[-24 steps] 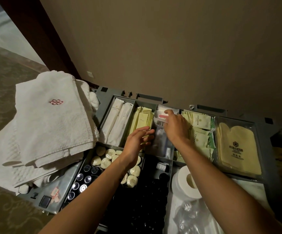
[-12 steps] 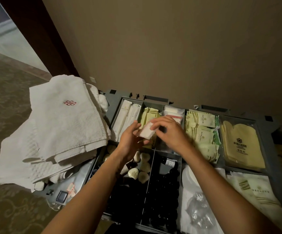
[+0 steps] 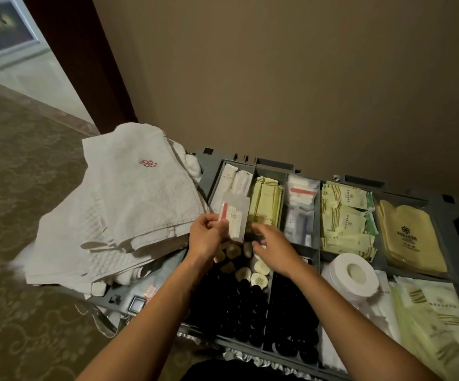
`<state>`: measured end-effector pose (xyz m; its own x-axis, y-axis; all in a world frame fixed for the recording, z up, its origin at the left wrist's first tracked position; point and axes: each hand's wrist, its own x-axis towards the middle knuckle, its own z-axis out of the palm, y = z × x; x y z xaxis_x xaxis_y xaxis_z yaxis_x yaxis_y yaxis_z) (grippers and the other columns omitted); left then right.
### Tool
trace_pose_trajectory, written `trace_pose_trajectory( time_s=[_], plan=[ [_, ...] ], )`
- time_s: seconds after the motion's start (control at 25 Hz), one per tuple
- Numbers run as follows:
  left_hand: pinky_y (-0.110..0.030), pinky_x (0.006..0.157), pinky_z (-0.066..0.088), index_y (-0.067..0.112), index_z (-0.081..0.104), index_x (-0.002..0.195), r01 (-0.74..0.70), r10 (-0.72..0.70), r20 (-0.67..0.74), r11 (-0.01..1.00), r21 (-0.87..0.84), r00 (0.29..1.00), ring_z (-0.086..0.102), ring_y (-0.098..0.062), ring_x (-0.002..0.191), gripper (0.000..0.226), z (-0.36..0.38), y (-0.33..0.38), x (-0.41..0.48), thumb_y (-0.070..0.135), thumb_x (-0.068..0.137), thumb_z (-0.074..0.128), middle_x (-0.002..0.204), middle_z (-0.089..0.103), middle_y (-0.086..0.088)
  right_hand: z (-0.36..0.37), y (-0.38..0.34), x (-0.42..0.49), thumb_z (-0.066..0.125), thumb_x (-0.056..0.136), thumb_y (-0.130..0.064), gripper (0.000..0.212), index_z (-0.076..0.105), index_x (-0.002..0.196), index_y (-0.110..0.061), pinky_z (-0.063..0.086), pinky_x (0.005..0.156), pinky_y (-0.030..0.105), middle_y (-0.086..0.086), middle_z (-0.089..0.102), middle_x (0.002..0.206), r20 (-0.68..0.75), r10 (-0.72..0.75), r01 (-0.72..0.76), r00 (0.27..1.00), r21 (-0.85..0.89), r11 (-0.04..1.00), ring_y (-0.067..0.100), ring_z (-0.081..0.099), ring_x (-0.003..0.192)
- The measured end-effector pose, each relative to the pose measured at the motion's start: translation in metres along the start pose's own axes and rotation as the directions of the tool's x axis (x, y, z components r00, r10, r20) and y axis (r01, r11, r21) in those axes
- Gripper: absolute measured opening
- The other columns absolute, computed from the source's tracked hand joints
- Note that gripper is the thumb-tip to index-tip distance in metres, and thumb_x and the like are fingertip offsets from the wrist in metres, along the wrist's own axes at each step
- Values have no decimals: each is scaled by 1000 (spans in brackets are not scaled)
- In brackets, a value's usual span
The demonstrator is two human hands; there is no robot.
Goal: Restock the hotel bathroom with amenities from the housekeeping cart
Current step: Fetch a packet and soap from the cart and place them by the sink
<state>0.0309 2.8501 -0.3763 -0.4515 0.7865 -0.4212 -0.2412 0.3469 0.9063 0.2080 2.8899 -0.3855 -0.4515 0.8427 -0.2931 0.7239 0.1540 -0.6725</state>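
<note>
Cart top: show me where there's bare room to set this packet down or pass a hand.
Every compartment is full. Bare: the grey rim corner between the folded towels and the white sachets. The towels' flat top could take the packet. Crowded: the middle, where the left hand and right hand hang over the soaps.

White waffle-weave towels (image 3: 129, 204) carry a red emblem (image 3: 148, 163). The cart (image 3: 209, 173) is grey. A clear packet (image 3: 235, 215) shows a red strip and white sticks. Sachets (image 3: 266, 200) are pale yellow-green with olive stripes, mitts (image 3: 412, 237) mustard with a dark logo, soaps (image 3: 260, 279) cream, caps (image 3: 291, 312) black. The carpet (image 3: 16, 243) is olive with pale scrolls, the wall (image 3: 305, 78) tan.
</note>
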Motion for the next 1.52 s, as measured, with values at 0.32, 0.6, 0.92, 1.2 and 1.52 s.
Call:
trace_pose_trajectory(
  time_s=[0.32,0.6,0.92,1.2,1.52],
  plan=[
    [-47,81,58,2,59,102,46,-48,65,998,45,997,64,-20,68,15,-15,-6,-6,10,92,67,79,65,-10,39,-5,-9,53,96,-19,30,58,125,-12,46,100,36,2,36,143,-165,-175,92,971,-417,904,23,30,137],
    [-54,89,58,6,59,99,9,-18,89,994,105,996,72,-33,87,13,-25,-7,-4,12,92,69,92,73,-17,50,-6,-9,56,99,-22,49,43,145,-16,47,99,43,4,39,137,51,1,18,999,-372,928,29,45,125],
    [-22,55,57,7,67,107,-1,-21,140,988,155,990,66,-4,54,12,-33,-8,-7,6,99,57,86,72,-4,58,-3,-2,63,94,-14,14,56,104,-7,47,92,39,8,43,117,19,87,-74,996,-354,932,30,53,110],
    [-44,86,60,10,69,105,1,-19,131,991,136,991,72,-25,90,12,-38,-5,-11,7,97,60,103,74,-13,57,-5,-7,61,91,-3,33,58,121,-17,47,88,25,-1,52,113,-143,94,-94,985,1,996,13,55,106],
    [-45,82,62,3,61,106,27,-40,128,995,96,991,67,-21,81,12,-39,-3,-14,2,94,59,99,69,-13,42,-28,-32,65,88,3,44,62,121,-26,50,72,12,-2,61,112,-221,269,-66,937,645,762,10,62,101]
  ],
)
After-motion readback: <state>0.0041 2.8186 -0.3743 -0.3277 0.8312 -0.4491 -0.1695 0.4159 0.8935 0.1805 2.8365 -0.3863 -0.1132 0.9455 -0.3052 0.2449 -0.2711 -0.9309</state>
